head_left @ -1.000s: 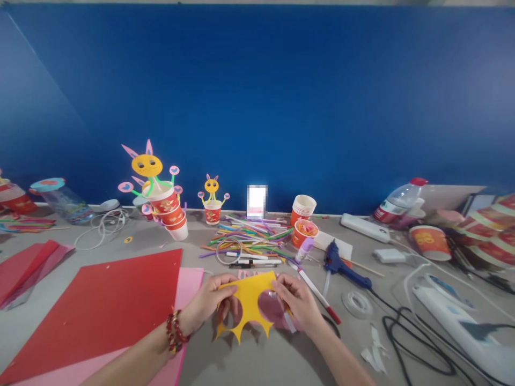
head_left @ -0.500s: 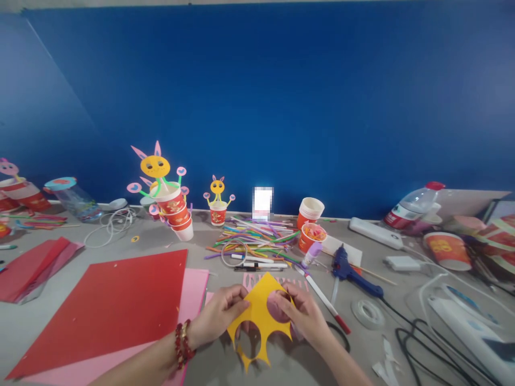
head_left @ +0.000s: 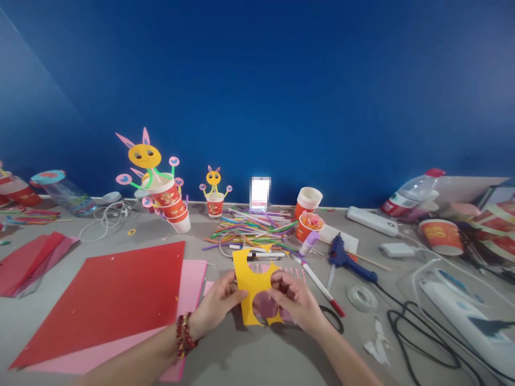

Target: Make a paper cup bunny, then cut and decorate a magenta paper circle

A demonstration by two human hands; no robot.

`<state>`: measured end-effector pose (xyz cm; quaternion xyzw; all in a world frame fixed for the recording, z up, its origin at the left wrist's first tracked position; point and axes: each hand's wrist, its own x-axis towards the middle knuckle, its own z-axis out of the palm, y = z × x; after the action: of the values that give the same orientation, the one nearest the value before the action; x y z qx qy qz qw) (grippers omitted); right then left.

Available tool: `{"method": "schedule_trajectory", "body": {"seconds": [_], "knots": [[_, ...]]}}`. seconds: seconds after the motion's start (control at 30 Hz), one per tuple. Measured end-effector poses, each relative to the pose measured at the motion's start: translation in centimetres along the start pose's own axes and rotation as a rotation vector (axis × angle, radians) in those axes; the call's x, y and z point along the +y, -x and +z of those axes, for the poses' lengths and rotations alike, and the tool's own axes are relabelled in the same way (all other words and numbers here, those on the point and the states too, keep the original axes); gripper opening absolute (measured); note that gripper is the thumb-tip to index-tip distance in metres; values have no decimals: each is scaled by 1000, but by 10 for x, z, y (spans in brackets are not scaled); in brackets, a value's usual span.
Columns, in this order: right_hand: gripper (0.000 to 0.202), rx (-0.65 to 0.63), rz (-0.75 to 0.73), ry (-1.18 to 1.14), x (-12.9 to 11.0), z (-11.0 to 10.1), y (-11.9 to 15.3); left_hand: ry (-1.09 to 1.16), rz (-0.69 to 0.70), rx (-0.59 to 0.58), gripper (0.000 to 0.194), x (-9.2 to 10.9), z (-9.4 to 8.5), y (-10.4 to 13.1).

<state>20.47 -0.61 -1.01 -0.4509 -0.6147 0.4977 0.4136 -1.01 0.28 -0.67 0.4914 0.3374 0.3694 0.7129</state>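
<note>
Between my two hands is a yellow sheet [head_left: 245, 284] with round bites cut out of its edges. My left hand [head_left: 217, 308] pinches its left side between thumb and fingers. At the right side, my right hand [head_left: 300, 303] grips the sheet together with a mauve paper disc [head_left: 265, 304], its thumb touching the disc's edge. Whether more pieces lie behind the right fingers cannot be made out. Beyond the sheet, small pink cut paper strips [head_left: 296, 272] lie on the grey table, partly covered by it.
Red sheets [head_left: 120, 295] over pink paper lie left. Behind are coloured pipe cleaners [head_left: 249, 230], paper cups [head_left: 308, 198] and rabbit figures on cups [head_left: 161, 195]. At right are a red-capped marker [head_left: 322, 284], a blue glue gun [head_left: 350, 260], tape [head_left: 362, 296] and black cable [head_left: 402, 332].
The yellow sheet has been turned, so its cut-out edge now faces up and right instead of toward me. The mauve disc has shifted lower and left. Both hands still hold on.
</note>
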Motion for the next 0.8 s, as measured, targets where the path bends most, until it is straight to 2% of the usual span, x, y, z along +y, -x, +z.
{"method": "schedule_trajectory", "body": {"seconds": [0.17, 0.33, 0.47, 0.63, 0.8], "knots": [[29, -41, 24, -55, 2, -1, 0, -33, 5, 5, 42, 1, -1, 3], [28, -58, 72, -102, 4, -1, 2, -101, 73, 29, 33, 5, 0, 5], [32, -69, 99, -140, 3, 0, 3, -138, -15, 42, 37, 3, 0, 7], [33, -50, 124, -177, 2, 2, 5, -183, -22, 67, 44, 2, 0, 8], [32, 48, 48, -135, 4, 0, 6, -297, 40, 127, 40, 0, -5, 7]]}}
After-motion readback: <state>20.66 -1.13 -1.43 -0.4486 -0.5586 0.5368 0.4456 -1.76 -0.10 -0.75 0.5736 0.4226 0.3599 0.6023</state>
